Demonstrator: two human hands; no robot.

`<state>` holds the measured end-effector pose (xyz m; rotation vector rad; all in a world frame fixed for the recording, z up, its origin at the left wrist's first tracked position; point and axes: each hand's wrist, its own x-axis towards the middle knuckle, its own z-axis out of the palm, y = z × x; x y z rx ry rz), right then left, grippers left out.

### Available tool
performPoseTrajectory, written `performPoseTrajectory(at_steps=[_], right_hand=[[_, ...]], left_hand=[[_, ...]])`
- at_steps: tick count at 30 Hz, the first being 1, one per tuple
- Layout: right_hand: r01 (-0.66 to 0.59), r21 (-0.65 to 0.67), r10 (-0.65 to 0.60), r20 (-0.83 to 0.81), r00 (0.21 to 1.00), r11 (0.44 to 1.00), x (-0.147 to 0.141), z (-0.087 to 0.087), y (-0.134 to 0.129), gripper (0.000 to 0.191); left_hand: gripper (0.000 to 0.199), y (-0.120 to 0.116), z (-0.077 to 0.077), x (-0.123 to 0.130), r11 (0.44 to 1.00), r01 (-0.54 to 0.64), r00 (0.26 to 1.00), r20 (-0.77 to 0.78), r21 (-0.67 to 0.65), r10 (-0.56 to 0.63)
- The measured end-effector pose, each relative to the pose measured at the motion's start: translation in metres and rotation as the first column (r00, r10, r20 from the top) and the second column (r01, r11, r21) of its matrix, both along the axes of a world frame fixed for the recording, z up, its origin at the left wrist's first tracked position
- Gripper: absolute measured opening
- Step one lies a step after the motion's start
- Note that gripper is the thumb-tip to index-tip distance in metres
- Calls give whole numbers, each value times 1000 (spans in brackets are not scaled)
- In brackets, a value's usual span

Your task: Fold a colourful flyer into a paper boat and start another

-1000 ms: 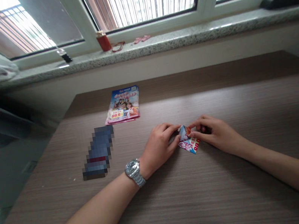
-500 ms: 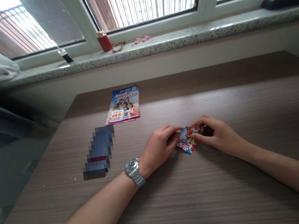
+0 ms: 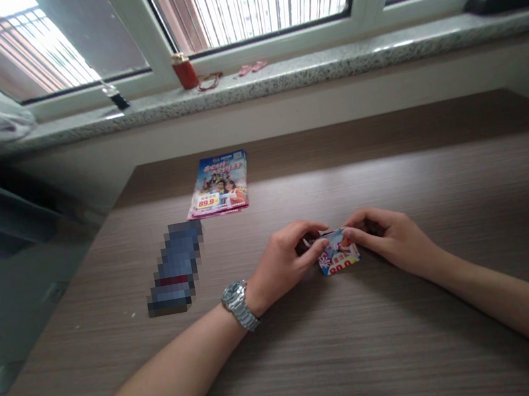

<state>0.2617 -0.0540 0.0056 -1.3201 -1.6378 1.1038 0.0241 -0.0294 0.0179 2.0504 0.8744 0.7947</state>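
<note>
A small folded flyer (image 3: 339,254), printed in blue, red and yellow, is held just at the tabletop between my two hands. My left hand (image 3: 290,253), with a silver watch at the wrist, pinches its left edge, thumb in front and fingers behind. At its upper right, my right hand (image 3: 386,233) grips it between thumb and curled fingers. The near face of the folded paper is turned toward me, with part of a red number along its lower edge. My fingertips behind the paper are hidden.
A stack of flyers (image 3: 219,184) lies toward the back left of the wooden table (image 3: 468,326). Closer in is a dark pixelated object (image 3: 175,268). The granite sill (image 3: 324,70) carries a red lighter-like item (image 3: 184,72) and pink clips (image 3: 251,68).
The paper has gone from a pointed, diamond-like outline to a roughly rectangular one. My left thumb now presses its front face, and my right hand has shifted slightly right.
</note>
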Motion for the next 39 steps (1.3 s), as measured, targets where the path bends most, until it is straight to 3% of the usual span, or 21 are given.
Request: performPoseTrajectory(at_steps=[6, 15, 33, 39], right_hand=[[89, 7, -89, -57, 994, 996, 1, -1, 0, 27], [57, 24, -56, -38, 998, 998, 2, -3, -1, 28], [59, 41, -59, -17, 998, 997, 0, 0, -2, 30], [42, 47, -41, -10, 999, 998, -1, 0, -2, 28]], left_hand=[[24, 2, -1, -1, 994, -55, 998, 1, -92, 56], [24, 4, 0, -3, 989, -17, 997, 77, -144, 29], [29, 6, 2, -4, 990, -27, 998, 59, -138, 35], [29, 5, -2, -3, 975, 18, 993, 117, -219, 8]])
